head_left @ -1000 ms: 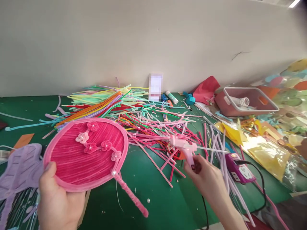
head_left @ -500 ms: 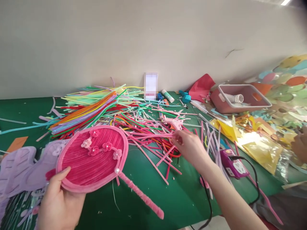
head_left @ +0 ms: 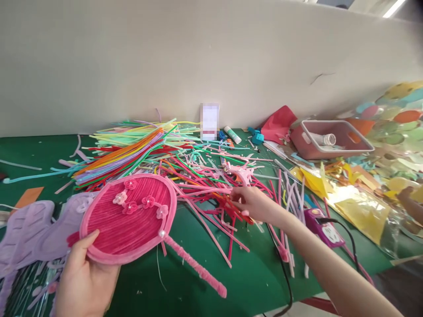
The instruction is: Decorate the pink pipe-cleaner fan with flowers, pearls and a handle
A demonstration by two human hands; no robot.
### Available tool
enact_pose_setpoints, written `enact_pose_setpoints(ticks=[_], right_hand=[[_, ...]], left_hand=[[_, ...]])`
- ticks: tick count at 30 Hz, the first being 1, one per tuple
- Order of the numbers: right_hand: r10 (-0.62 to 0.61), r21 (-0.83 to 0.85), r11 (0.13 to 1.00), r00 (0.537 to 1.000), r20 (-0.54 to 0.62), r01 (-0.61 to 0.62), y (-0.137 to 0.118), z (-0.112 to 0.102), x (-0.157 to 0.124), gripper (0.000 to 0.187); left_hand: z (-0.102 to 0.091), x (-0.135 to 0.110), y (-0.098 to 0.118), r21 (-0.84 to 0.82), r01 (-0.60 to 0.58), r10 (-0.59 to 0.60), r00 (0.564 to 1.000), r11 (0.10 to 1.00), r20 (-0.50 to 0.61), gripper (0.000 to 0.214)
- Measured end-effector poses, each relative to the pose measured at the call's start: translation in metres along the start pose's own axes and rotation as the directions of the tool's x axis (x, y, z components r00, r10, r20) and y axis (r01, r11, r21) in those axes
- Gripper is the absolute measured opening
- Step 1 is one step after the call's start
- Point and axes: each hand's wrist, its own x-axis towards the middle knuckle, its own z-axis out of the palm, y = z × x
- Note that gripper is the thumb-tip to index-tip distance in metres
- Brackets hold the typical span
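Observation:
My left hand [head_left: 88, 277] is closed on the rim of a round fan [head_left: 115, 220], its thumb on the front. The fan is deep pink with a lighter pink border, small flowers with pearl centres, and a fuzzy handle [head_left: 194, 265] slanting down to the right. A pearl sits where handle and rim join. Across the table, my right hand [head_left: 253, 203] reaches into a tangle of pink, red and orange pipe cleaners [head_left: 211, 211]. Its fingers are bent but apart, touching orange-red stems. Just behind it lies a pink tool resembling a glue gun [head_left: 243, 172].
Bundled multicoloured pipe cleaners [head_left: 122, 154] lie at the back left. Lilac fuzzy shapes [head_left: 29, 224] are at the left edge. To the right are a magenta box [head_left: 324, 228] with a black cable, a pink basket [head_left: 337, 152] and yellow sheets [head_left: 360, 215]. Another person's hand [head_left: 410, 202] shows far right.
My right hand has left the pink stems it was pinching and moved down and slightly left into the orange-red ones. The fan stays in my left hand, nearly still.

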Motion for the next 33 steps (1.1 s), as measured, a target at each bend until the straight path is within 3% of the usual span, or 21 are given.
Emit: enact_pose_setpoints(ticks=[4, 8, 10, 13, 16, 20, 23, 26, 27, 29, 31, 33], right_hand=[[-0.154, 0.306, 0.945, 0.981, 0.119, 0.112, -0.002, -0.028, -0.013, 0.029], [-0.31, 0.712, 0.692, 0.941, 0.14, 0.122, -0.011, -0.036, -0.024, 0.047], [-0.328, 0.771, 0.624, 0.938, 0.114, 0.125, -0.016, -0.033, -0.025, 0.045], [-0.321, 0.818, 0.564, 0.943, 0.091, 0.114, -0.022, -0.026, -0.021, 0.029], [-0.283, 0.772, 0.609, 0.959, -0.005, 0.184, -0.03, -0.019, -0.016, 0.022], [-0.162, 0.578, 0.751, 0.938, -0.308, 0.32, -0.039, -0.014, -0.015, 0.026], [-0.013, 0.511, 0.809, 0.879, -0.477, 0.29, -0.044, -0.017, -0.02, 0.037], [-0.009, 0.269, 0.932, 0.757, -0.654, 0.244, -0.046, -0.028, -0.029, 0.048], [-0.051, 0.186, 0.954, 0.739, -0.672, 0.234, -0.047, -0.032, -0.032, 0.048], [-0.145, 0.107, 0.958, 0.769, -0.623, 0.268, -0.05, -0.04, -0.037, 0.044], [-0.199, 0.149, 0.934, 0.82, -0.537, 0.324, -0.053, -0.047, -0.038, 0.04], [-0.207, 0.28, 0.877, 0.831, -0.516, 0.392, -0.058, -0.05, -0.035, 0.043]], left_hand=[[0.001, -0.001, 0.002, -0.018, 0.01, -0.011, 1.0, 1.0, -0.014, 0.036], [0.002, -0.001, 0.003, -0.034, 0.026, -0.027, 1.0, 0.999, -0.009, 0.037], [0.002, -0.001, 0.003, -0.043, 0.042, -0.043, 0.999, 0.998, -0.014, 0.039], [0.001, -0.002, 0.005, -0.047, 0.049, -0.05, 0.998, 0.998, -0.026, 0.037], [-0.001, -0.002, 0.009, -0.052, 0.058, -0.059, 0.998, 0.997, -0.029, 0.037], [-0.001, -0.005, 0.011, -0.08, 0.118, -0.119, 0.993, 0.99, -0.012, 0.053], [-0.001, -0.006, 0.01, -0.095, 0.12, -0.117, 0.992, 0.988, 0.039, 0.068], [-0.002, -0.003, 0.008, -0.067, 0.076, -0.071, 0.995, 0.995, 0.074, 0.078], [-0.003, -0.002, 0.008, -0.05, 0.075, -0.072, 0.995, 0.996, 0.068, 0.081], [-0.004, -0.001, 0.009, -0.022, 0.09, -0.089, 0.995, 0.996, 0.047, 0.086], [-0.007, -0.001, 0.012, 0.0, 0.104, -0.104, 0.994, 0.995, 0.043, 0.088], [-0.011, -0.001, 0.016, 0.014, 0.078, -0.079, 0.995, 0.997, 0.057, 0.091]])
